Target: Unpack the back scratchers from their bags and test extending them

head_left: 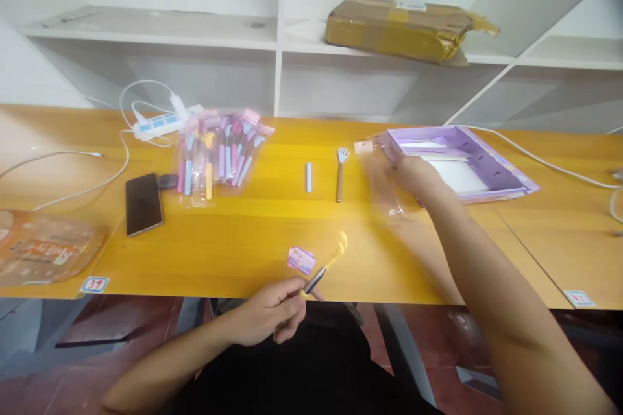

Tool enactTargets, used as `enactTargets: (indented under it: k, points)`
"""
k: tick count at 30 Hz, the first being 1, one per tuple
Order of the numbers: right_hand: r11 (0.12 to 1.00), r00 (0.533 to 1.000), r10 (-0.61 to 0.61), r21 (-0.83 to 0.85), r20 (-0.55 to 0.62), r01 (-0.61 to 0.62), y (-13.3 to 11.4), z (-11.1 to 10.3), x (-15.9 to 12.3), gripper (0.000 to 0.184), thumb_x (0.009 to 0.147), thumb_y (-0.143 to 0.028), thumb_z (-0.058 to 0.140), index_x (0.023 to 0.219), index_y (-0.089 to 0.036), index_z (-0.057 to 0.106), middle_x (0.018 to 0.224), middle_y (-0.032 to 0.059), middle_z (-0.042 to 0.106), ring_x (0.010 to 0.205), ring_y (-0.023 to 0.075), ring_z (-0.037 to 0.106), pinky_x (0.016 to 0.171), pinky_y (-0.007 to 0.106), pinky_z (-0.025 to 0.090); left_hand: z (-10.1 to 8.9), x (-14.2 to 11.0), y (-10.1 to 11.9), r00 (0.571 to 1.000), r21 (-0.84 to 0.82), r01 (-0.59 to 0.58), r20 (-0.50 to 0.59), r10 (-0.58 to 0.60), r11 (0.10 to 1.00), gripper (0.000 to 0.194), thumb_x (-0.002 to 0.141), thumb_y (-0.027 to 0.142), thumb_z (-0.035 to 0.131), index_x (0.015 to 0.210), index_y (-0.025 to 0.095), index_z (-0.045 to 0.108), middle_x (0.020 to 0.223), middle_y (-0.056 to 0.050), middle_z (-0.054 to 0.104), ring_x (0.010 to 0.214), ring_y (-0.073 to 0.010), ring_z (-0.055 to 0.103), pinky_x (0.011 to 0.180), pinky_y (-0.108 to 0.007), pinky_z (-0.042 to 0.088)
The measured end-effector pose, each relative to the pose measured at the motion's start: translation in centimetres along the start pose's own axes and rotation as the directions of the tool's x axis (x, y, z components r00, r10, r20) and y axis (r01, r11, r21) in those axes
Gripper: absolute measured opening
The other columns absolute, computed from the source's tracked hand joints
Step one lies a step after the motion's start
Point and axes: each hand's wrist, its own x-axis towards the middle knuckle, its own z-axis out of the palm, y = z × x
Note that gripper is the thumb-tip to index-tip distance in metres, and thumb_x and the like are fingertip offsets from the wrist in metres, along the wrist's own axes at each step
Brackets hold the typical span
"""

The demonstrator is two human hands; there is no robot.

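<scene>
My left hand (276, 311) is closed round a yellow back scratcher (316, 280) at the table's front edge; its metal shaft shows and its yellow claw head is blurred. Beside that head lie small purple printed cards (301, 260). Reaching out to the right, my right hand (415, 174) has its fingers on a clear plastic bag (382, 175) with a pink header, against the purple box's left side; the fingertips are partly hidden and smeared. Between the hands and the shelf lie a blue claw head on a metal shaft (339, 175) and a separate light-blue handle (308, 177).
The open purple box (501, 193) stands at the right. Several bagged back scratchers (226, 152) lie at the back left, near a white power strip (163, 123). A phone (144, 203) and an orange-printed bag (48, 249) are further left. A taped carton (394, 29) sits on the shelf.
</scene>
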Motion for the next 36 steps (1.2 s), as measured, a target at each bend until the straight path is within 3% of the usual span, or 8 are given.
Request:
enactTargets:
  k: [7, 11, 12, 14, 16, 20, 31, 36]
  points:
    - [0.992, 0.994, 0.090, -0.087, -0.065, -0.095, -1.9, -0.4, -1.8, 0.023, 0.104, -0.018, 0.055, 0.127, -0.022, 0.060, 0.135, 0.0211, 0.062, 0.097, 0.0263, 0.057, 0.091, 0.043, 0.039, -0.5, -0.8, 1.4, 0.982, 0.058, -0.029, -0.184, 0.039, 0.998, 0.047, 0.114, 0.062, 0.050, 0.132, 0.019, 0.055, 0.081, 0.007, 0.041, 0.058, -0.0073, 0.034, 0.057, -0.024, 0.030]
    - [0.993, 0.975, -0.100, 0.074, 0.198, 0.087, -6.8, -0.3, -7.9, 0.025, 0.099, -0.042, 0.074, 0.116, -0.025, 0.065, 0.113, 0.0093, 0.071, 0.083, 0.0217, 0.061, 0.079, 0.036, 0.047, 0.1, -1.8, 3.6, 0.944, 0.443, 0.076, -0.321, 0.080, 0.893, 0.039, 0.118, 0.054, 0.043, 0.127, 0.021, 0.062, 0.085, 0.002, 0.056, 0.069, -0.0128, 0.052, 0.069, -0.027, 0.044]
    - [0.973, 0.918, -0.206, 0.174, 0.339, 0.154, -8.4, 0.1, -10.2, 0.032, 0.093, -0.050, 0.082, 0.107, -0.025, 0.067, 0.099, 0.0042, 0.071, 0.076, 0.0190, 0.061, 0.072, 0.032, 0.047, 0.3, -1.9, 3.9, 0.934, 0.582, 0.102, -0.335, 0.123, 0.807, 0.035, 0.119, 0.049, 0.042, 0.129, 0.023, 0.064, 0.091, -0.001, 0.063, 0.077, -0.0154, 0.058, 0.075, -0.029, 0.048]
    - [0.849, 0.675, -0.473, 0.497, 0.566, 0.178, -11.5, 1.2, -14.9, 0.045, 0.087, -0.060, 0.088, 0.097, -0.023, 0.066, 0.088, 0.0000, 0.066, 0.073, 0.0161, 0.058, 0.065, 0.028, 0.042, 0.8, -1.8, 4.1, 0.919, 0.822, 0.116, -0.301, 0.254, 0.557, 0.030, 0.118, 0.039, 0.043, 0.131, 0.025, 0.066, 0.106, -0.006, 0.072, 0.092, -0.0213, 0.066, 0.086, -0.034, 0.053]
    - [0.718, 0.607, -0.606, 0.682, 0.514, 0.138, -14.1, 2.5, -19.1, 0.049, 0.093, -0.063, 0.083, 0.087, -0.021, 0.058, 0.081, -0.0026, 0.058, 0.071, 0.0133, 0.051, 0.063, 0.027, 0.036, 1.3, -1.4, 3.5, 0.904, 0.956, 0.096, -0.200, 0.378, 0.276, 0.026, 0.115, 0.029, 0.046, 0.129, 0.023, 0.067, 0.110, -0.009, 0.076, 0.097, -0.0261, 0.069, 0.086, -0.038, 0.054]
    - [0.603, 0.727, -0.539, 0.797, 0.426, -0.019, -16.4, 4.7, -23.3, 0.052, 0.116, -0.053, 0.050, 0.075, -0.022, 0.038, 0.071, -0.0050, 0.037, 0.064, 0.0112, 0.035, 0.062, 0.028, 0.029, 1.9, -0.4, 2.4, 0.868, 0.992, 0.087, -0.028, 0.496, -0.096, 0.020, 0.106, 0.017, 0.051, 0.094, 0.022, 0.066, 0.080, -0.007, 0.067, 0.073, -0.0256, 0.060, 0.064, -0.037, 0.044]
    - [0.555, 0.762, -0.479, 0.823, 0.435, -0.120, -17.6, 3.7, -24.2, 0.056, 0.115, -0.057, 0.048, 0.073, -0.024, 0.031, 0.067, -0.0053, 0.029, 0.059, 0.0115, 0.026, 0.058, 0.030, 0.026, 2.2, 0.6, 4.5, 0.872, 0.994, 0.015, 0.039, 0.489, -0.106, 0.033, 0.108, 0.010, 0.046, 0.081, 0.023, 0.060, 0.064, -0.003, 0.056, 0.057, -0.0197, 0.044, 0.054, -0.039, 0.020]
    - [0.635, 0.880, -0.325, 0.770, 0.345, -0.068, -14.0, 0.4, -25.5, 0.062, 0.117, -0.061, 0.038, 0.068, -0.023, 0.029, 0.062, -0.0037, 0.029, 0.055, 0.0123, 0.029, 0.054, 0.030, 0.027, -2.6, -2.7, 7.2, 0.871, 0.965, 0.202, -0.100, 0.481, -0.166, 0.030, 0.110, 0.019, 0.043, 0.091, 0.023, 0.066, 0.071, -0.004, 0.066, 0.064, -0.0221, 0.060, 0.059, -0.035, 0.034]
